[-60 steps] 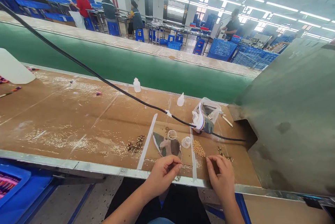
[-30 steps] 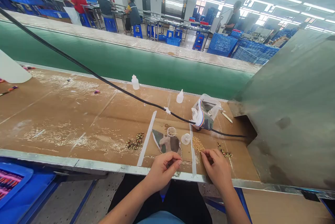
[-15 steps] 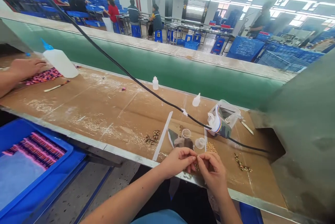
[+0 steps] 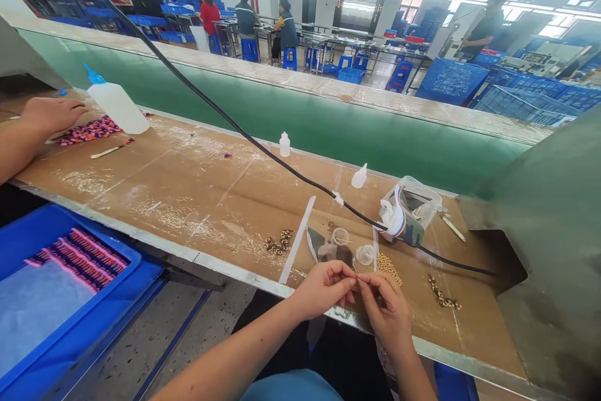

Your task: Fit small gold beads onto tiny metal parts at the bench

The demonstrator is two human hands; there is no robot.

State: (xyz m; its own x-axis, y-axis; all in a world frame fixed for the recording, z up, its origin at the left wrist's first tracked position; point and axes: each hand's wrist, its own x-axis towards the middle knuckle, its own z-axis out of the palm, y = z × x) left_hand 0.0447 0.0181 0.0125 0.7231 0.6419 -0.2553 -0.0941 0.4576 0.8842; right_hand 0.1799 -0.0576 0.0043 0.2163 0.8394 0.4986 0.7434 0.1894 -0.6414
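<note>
My left hand (image 4: 325, 290) and my right hand (image 4: 383, 307) meet at the fingertips above the near table edge, pinching a small thin item (image 4: 357, 278) too fine to identify. Just beyond them lie a pile of gold beads (image 4: 389, 269) and a camouflage fabric scrap (image 4: 329, 251). Two small clear plastic cups (image 4: 340, 237) stand near the fabric. Patterned metal beads (image 4: 278, 244) lie to the left, and a scattered line of similar beads (image 4: 442, 294) lies to the right.
A clear plastic bag (image 4: 411, 216) and a black cable (image 4: 300, 171) cross the brown table (image 4: 188, 201). Small dropper bottles stand behind. A co-worker's hand (image 4: 51, 116) rests at far left. A blue tray (image 4: 70, 276) sits below the table edge; a grey metal panel stands right.
My view has swung left, bringing a co-worker's hand and the blue tray into view. My hands have closed together, with their fingertips now meeting.
</note>
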